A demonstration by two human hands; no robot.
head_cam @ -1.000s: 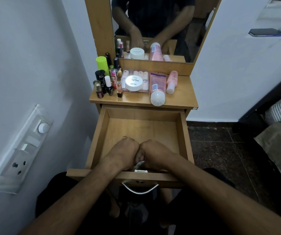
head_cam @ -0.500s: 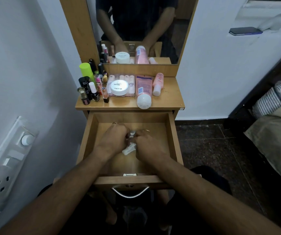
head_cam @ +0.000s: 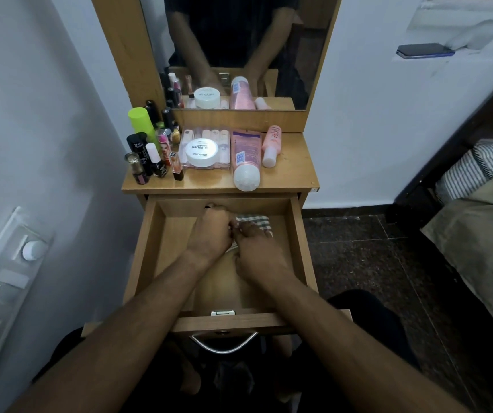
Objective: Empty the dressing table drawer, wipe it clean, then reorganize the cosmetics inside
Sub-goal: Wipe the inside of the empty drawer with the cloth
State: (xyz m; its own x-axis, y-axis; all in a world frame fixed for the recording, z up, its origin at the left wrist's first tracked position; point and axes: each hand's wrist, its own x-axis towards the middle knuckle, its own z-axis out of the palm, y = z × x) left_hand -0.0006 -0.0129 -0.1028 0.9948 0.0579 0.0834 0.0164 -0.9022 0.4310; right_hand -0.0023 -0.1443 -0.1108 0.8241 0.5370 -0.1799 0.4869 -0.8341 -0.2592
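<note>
The wooden drawer (head_cam: 147,251) stands pulled out, with nothing in it but my hands and a cloth. A checked cloth (head_cam: 252,220) lies on the drawer floor near the back wall. My left hand (head_cam: 212,231) grips its left edge with curled fingers. My right hand (head_cam: 255,251) presses down on the cloth and holds it, fingers bent over it. The cosmetics stand on the table top (head_cam: 293,177): nail polish bottles (head_cam: 150,162), a white jar (head_cam: 201,152) on a clear box, a big pink tube (head_cam: 245,158) and a small pink bottle (head_cam: 270,146).
A mirror (head_cam: 239,49) rises behind the table top. A switchboard (head_cam: 4,278) is on the left wall. A bed (head_cam: 483,222) stands at the right over dark floor tiles. A phone (head_cam: 424,50) lies on a white ledge. The drawer handle (head_cam: 224,344) hangs at the front.
Both hands have moved with the cloth from the drawer's front edge to near its back wall. The cloth now shows spread out beyond my right fingers.
</note>
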